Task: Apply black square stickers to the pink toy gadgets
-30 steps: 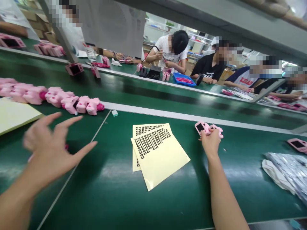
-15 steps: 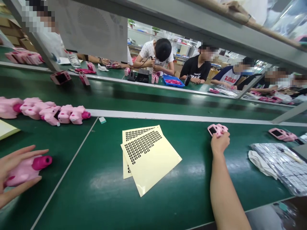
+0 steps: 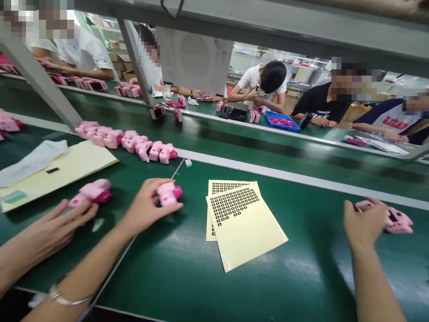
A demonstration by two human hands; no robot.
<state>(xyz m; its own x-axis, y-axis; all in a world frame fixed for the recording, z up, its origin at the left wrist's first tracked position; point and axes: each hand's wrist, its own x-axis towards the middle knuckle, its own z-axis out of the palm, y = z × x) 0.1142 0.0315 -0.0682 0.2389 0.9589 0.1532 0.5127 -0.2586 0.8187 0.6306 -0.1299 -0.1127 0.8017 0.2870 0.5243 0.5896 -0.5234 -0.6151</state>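
Note:
My left hand (image 3: 145, 203), above a bracelet, grips a pink animal-shaped toy camera (image 3: 166, 194) with a magenta lens pointing right. At the far right, my right hand (image 3: 365, 221) is closed around pink toy camera parts; one pink toy camera (image 3: 400, 222) with a dark screen shows beyond its fingers, and more pink shows above the knuckles. My fingers hide whether these are one piece or two. Between my hands lie two overlapping cream sticker sheets (image 3: 250, 237) with rows of small black square stickers.
At left, another person's hand (image 3: 65, 223) holds a pink toy camera (image 3: 92, 192). A row of toy cameras (image 3: 134, 142) stands behind, near a cream pad (image 3: 90, 158) with a white cloth (image 3: 35, 161). A small white-green block (image 3: 188, 163) lies mid-bench. Co-workers sit beyond the grey shelf frame (image 3: 134, 53).
My left hand went from open to around a toy camera, then moved right with it. My right hand shifted right with its pink pieces. The view swung left, showing a co-worker's hand.

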